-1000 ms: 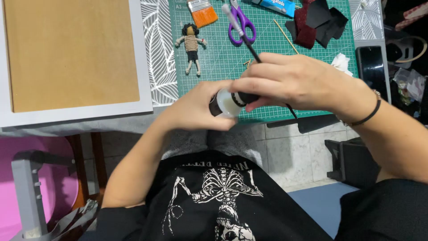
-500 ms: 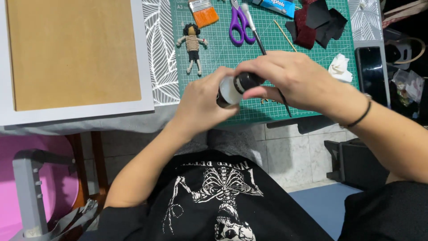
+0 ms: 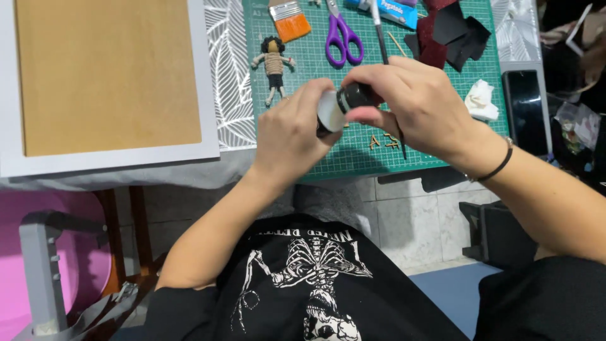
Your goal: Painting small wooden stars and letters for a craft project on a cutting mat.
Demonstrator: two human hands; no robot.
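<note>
I see a worktop (image 3: 126,180) draped in grey cloth, a pale tiled floor (image 3: 410,227) beneath it, a blue mat (image 3: 448,290) nearer me, and a pink chair (image 3: 38,252) with a grey frame at left.

You hold a small dark cylindrical bottle with a white round cap (image 3: 338,107) lying sideways above the near edge of the green cutting mat, cap end pointing left, its black body largely hidden by your fingers.
</note>
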